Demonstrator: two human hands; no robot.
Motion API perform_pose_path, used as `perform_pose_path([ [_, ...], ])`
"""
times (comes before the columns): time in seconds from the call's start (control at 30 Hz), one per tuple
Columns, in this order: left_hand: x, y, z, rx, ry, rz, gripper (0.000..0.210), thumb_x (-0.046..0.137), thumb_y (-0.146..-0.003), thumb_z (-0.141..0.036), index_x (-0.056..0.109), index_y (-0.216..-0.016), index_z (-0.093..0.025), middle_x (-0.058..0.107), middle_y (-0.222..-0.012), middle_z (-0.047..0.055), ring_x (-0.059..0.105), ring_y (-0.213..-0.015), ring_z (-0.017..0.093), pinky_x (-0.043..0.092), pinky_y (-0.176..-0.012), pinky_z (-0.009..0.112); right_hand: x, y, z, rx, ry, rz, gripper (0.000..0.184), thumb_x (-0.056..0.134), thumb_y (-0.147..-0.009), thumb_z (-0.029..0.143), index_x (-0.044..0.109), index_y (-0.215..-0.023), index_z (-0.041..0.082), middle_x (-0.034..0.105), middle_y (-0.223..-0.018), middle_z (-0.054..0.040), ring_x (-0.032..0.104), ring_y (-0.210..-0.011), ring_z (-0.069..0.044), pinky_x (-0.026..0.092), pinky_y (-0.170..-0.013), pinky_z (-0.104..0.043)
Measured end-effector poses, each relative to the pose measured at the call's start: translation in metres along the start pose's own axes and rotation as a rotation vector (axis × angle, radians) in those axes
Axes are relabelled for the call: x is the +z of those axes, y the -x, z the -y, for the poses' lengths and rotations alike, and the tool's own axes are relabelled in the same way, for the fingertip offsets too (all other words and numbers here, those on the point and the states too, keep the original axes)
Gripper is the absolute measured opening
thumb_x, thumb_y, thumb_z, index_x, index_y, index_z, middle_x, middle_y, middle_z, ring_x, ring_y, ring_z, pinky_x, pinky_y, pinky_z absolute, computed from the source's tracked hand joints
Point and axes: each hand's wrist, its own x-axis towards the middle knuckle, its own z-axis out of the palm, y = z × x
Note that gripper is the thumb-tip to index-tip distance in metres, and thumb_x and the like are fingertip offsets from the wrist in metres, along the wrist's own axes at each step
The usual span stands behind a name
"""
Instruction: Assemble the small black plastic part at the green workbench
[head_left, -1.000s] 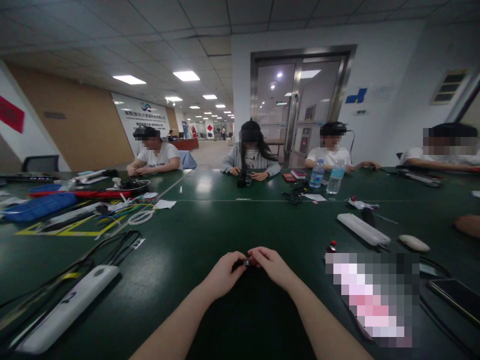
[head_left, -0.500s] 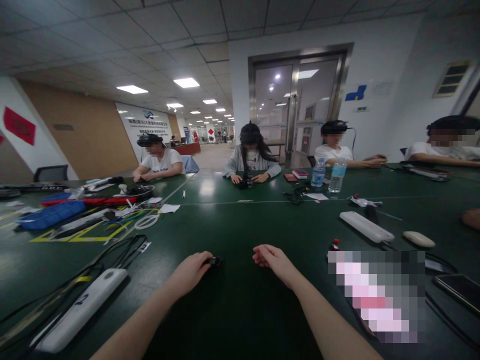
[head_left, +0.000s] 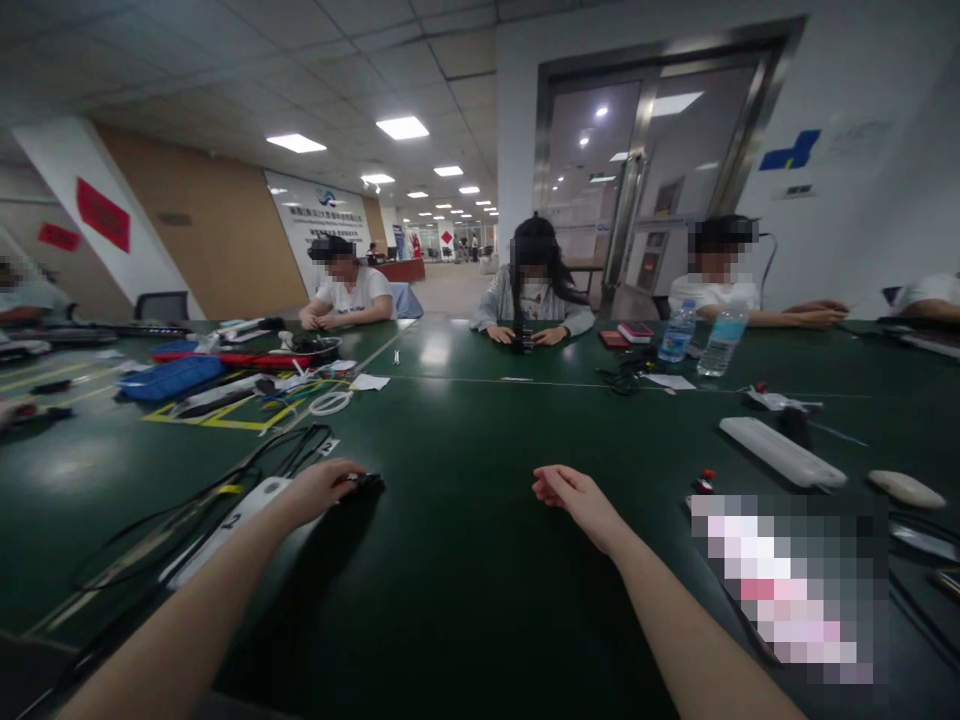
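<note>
Left hand (head_left: 324,492) has its fingers closed on a dark piece (head_left: 369,485) near the power strip (head_left: 264,497). Well apart, the right hand (head_left: 570,494) curls loosely above the table (head_left: 450,580); whether it grips anything is unclear.

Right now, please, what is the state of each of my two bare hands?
Left hand: closed on a small black object, its exact kind unclear.
Right hand: loosely curled; no object shows, but whether it is empty cannot be told.
</note>
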Motion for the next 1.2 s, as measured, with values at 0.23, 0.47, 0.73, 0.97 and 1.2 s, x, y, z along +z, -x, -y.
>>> perform_pose_path([
  [0.23,0.002,0.009,-0.004,-0.144,0.061,-0.078,0.031,0.043,-0.069,-0.037,0.057,-0.091,-0.02,0.062,-0.075,0.002,0.057,-0.068,0.016,0.042,-0.062,0.024,-0.006,-0.005,-0.007,0.055,-0.004,0.032,0.036,0.048,-0.076,0.047,0.059,-0.098,0.021,0.062,-0.091,-0.0056,0.056,-0.089,-0.019,0.042,-0.081,-0.035],
  [0.47,0.001,0.013,0.009,-0.189,0.086,-0.056,0.029,0.045,-0.069,-0.039,0.057,-0.088,-0.021,0.061,-0.077,0.002,0.057,-0.072,0.017,0.041,-0.063,0.025,-0.01,-0.008,-0.009,0.085,0.017,0.025,0.036,0.05,-0.075,0.046,0.059,-0.1,0.022,0.063,-0.094,-0.0061,0.056,-0.092,-0.021,0.042,-0.083,-0.036],
  [0.73,0.016,0.017,-0.013,-0.24,0.093,-0.23,0.027,0.043,-0.071,-0.039,0.053,-0.085,-0.019,0.057,-0.072,0.002,0.054,-0.065,0.016,0.04,-0.06,0.026,-0.009,-0.007,-0.007,0.08,0.052,0.029,0.037,0.05,-0.075,0.046,0.059,-0.101,0.021,0.063,-0.095,-0.0069,0.056,-0.092,-0.021,0.043,-0.081,-0.036],
  [0.97,0.036,0.013,-0.009,-0.25,0.325,-0.338,0.021,0.039,-0.073,-0.039,0.046,-0.076,-0.02,0.05,-0.063,-0.003,0.051,-0.063,0.014,0.039,-0.061,0.026,-0.008,-0.006,-0.007,0.084,0.074,0.023,0.036,0.049,-0.076,0.046,0.058,-0.102,0.022,0.062,-0.095,-0.0054,0.056,-0.092,-0.02,0.042,-0.082,-0.036],
  [1.2,0.031,0.006,-0.006,-0.319,0.553,-0.277,0.023,0.038,-0.07,-0.042,0.045,-0.071,-0.02,0.046,-0.057,-0.005,0.049,-0.057,0.013,0.04,-0.053,0.024,-0.007,-0.005,-0.004,0.088,0.073,0.024,0.036,0.051,-0.074,0.044,0.059,-0.102,0.021,0.063,-0.095,-0.0061,0.056,-0.092,-0.021,0.042,-0.082,-0.036],
])
